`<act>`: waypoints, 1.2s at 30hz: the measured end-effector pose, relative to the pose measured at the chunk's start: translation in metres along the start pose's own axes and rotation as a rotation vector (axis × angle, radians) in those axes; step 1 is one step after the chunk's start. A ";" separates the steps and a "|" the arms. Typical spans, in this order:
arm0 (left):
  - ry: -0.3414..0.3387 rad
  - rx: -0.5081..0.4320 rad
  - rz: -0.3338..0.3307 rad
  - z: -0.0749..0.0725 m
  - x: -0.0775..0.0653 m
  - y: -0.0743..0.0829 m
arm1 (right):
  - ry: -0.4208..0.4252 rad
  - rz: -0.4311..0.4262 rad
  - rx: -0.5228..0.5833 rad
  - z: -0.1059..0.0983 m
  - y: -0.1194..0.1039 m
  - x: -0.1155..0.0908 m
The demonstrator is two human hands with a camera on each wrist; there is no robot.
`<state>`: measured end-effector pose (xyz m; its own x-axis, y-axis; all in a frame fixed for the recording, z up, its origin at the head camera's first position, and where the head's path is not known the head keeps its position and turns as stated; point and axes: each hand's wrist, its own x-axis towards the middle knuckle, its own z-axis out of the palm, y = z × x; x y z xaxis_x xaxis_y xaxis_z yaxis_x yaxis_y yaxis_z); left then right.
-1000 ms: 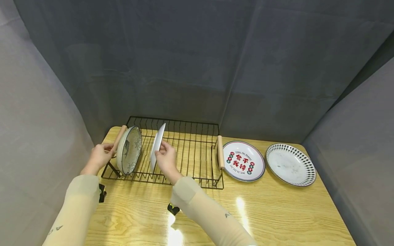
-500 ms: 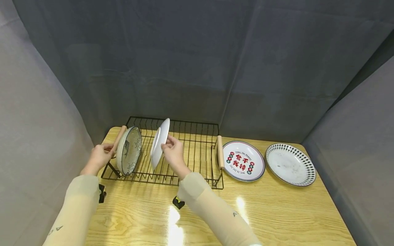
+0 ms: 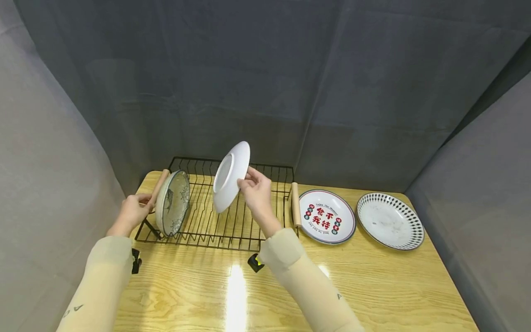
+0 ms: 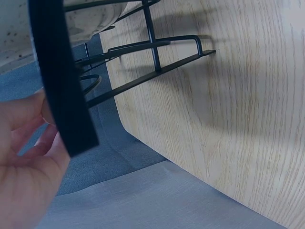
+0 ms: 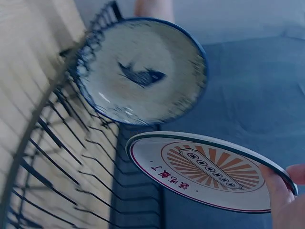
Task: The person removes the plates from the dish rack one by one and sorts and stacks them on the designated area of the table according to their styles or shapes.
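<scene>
My right hand (image 3: 258,191) pinches the near right rim of a white plate (image 3: 231,175), held tilted above the middle of the black wire dish rack (image 3: 244,240). In the right wrist view this plate (image 5: 209,171) shows an orange sunburst print and red characters on its face. My left hand (image 3: 132,213) grips the wooden handle (image 3: 159,188) at the rack's left end; the left wrist view shows those fingers (image 4: 33,152) behind a dark bar. Beside that handle a fish-patterned bowl (image 3: 176,203) stands on edge in the rack.
Right of the rack's other wooden handle (image 3: 296,205) lies a plate with red characters (image 3: 325,230). Farther right is an oval dish with a black diamond rim (image 3: 386,223). Grey cloth walls (image 3: 232,92) enclose the wooden table (image 3: 195,295) at the back and sides.
My right hand has lifted the white plate up out of the rack and moved it right, tilting it so its underside shows. The left hand keeps its hold on the handle.
</scene>
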<state>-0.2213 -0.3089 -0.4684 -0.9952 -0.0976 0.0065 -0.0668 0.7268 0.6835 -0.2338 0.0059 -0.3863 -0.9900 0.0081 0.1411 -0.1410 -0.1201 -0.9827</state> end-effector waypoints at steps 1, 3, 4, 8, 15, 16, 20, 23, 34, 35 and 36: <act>0.000 0.001 0.000 0.000 0.000 0.000 | 0.006 -0.018 -0.001 -0.004 -0.003 0.001; -0.001 0.000 -0.001 0.000 0.000 -0.001 | 0.018 -0.059 0.001 -0.013 -0.009 0.003; -0.001 0.001 0.000 0.000 0.001 -0.001 | 0.023 -0.081 -0.001 -0.018 -0.012 0.004; 0.003 0.005 0.009 0.000 0.000 -0.001 | 0.045 -0.144 -0.031 -0.038 -0.020 0.008; 0.008 0.008 0.019 0.000 0.000 -0.002 | 0.077 -0.196 -0.074 -0.072 -0.039 0.013; 0.012 0.010 0.022 0.000 0.000 -0.002 | 0.078 -0.205 -0.089 -0.078 -0.042 0.013; 0.021 0.016 0.029 0.000 0.000 -0.003 | 0.099 -0.247 -0.159 -0.099 -0.055 0.016; 0.022 0.017 0.029 0.000 0.000 -0.003 | 0.130 -0.283 -0.221 -0.115 -0.063 0.019; 0.019 0.014 0.027 0.000 0.000 -0.003 | 0.233 -0.377 -0.686 -0.172 -0.076 0.021; 0.018 0.014 0.025 0.000 0.000 -0.003 | 0.234 -0.367 -0.724 -0.176 -0.076 0.021; 0.017 0.017 0.023 0.000 -0.001 -0.003 | 0.238 -0.360 -0.759 -0.180 -0.075 0.021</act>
<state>-0.2206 -0.3110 -0.4706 -0.9952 -0.0919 0.0342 -0.0453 0.7404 0.6707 -0.2461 0.1942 -0.3313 -0.8478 0.1351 0.5128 -0.3299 0.6228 -0.7094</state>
